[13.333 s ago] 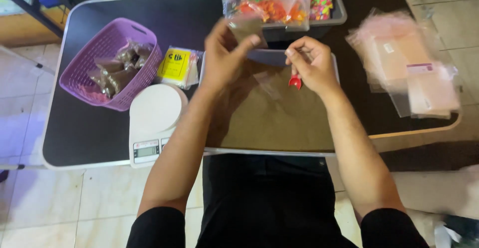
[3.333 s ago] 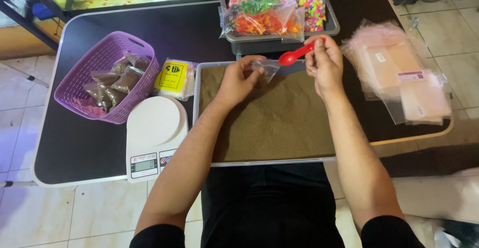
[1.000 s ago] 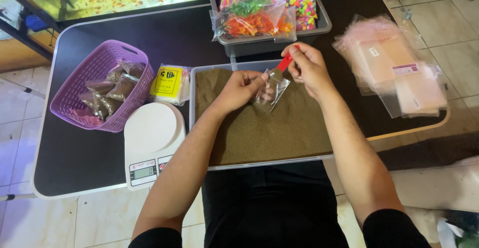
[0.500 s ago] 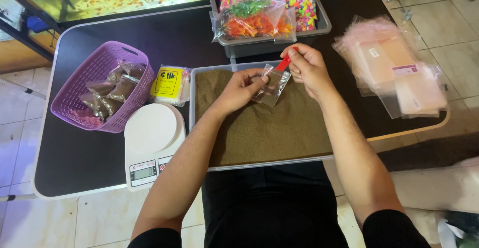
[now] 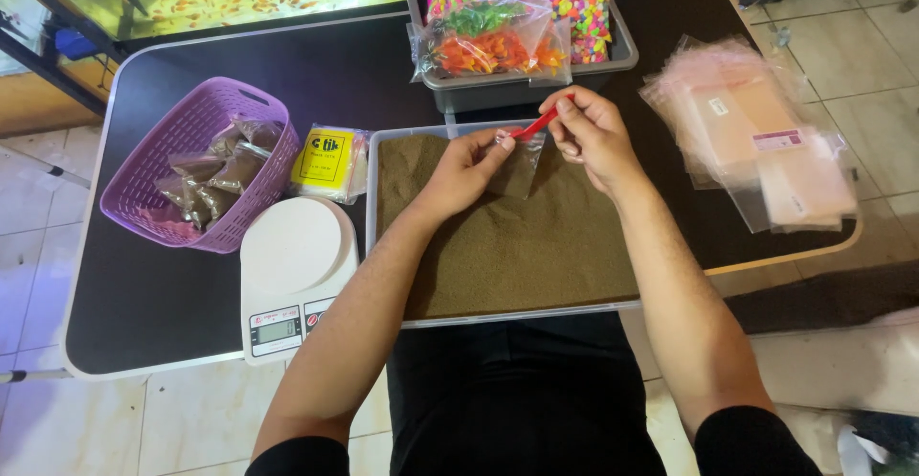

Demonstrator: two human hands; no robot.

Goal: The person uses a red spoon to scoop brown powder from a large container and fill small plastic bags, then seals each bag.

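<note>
My left hand pinches the mouth of a small clear plastic bag that holds some brown powder, above the far end of a shallow tray of brown powder. My right hand grips a red spoon whose bowl end points into the bag's opening. Both hands hover close together over the tray.
A white kitchen scale sits left of the tray. A purple basket holds several filled brown bags. A yellow packet lies beside it. A grey bin of colourful bags stands behind. Empty clear bags are stacked right.
The spoon went from scooping beside the tray's far edge to the bag's mouth. In the last second the hands and bag stayed nearly still, the bag shifting slightly.
</note>
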